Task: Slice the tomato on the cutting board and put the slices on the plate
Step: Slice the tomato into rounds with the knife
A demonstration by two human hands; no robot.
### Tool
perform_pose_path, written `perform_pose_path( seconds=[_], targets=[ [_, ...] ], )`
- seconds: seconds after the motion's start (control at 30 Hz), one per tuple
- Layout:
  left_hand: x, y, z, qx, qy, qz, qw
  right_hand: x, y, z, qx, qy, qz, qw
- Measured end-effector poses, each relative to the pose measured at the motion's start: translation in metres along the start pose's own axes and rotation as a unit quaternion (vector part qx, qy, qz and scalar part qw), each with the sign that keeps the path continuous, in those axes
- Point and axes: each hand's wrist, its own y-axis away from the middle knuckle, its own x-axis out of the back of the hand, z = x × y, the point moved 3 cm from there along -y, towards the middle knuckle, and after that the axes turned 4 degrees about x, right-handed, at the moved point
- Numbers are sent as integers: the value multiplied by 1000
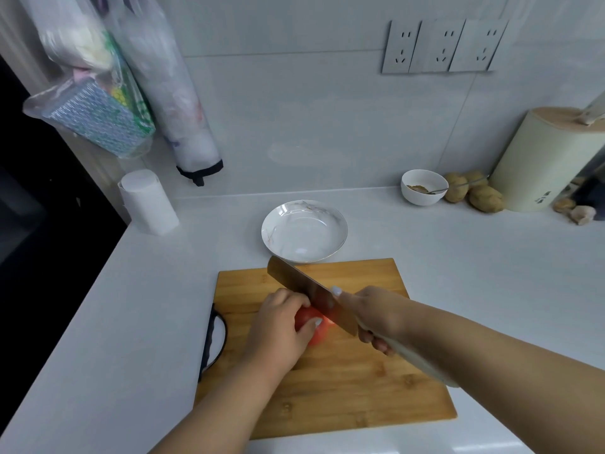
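On the rectangular bamboo cutting board [343,381], the left hand [278,329] curls over a smooth red tomato [316,326], fingers pinning it down. The right hand [376,316] grips the pale handle of a broad, flat-bladed cleaver [311,294], its edge at the tomato's right side. A round, glossy marbled plate [304,234] sits just beyond the board, holding nothing.

Both hands [278,326] [376,316], fingers curled, gripping.

head view looks forward and down, close over the cutting board [327,371].
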Motion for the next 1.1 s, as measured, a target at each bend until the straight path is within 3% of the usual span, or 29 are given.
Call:
perform_pose_path(
  seconds=[0.37, 1.1],
  targets=[
    [-1, -1, 0, 4, 17, 0, 1000, 3, 3, 25, -54, 5, -10, 998],
    [-2, 0, -3, 4, 5, 7, 1000, -22, -22, 19, -19, 7, -18, 1000]
  ],
)
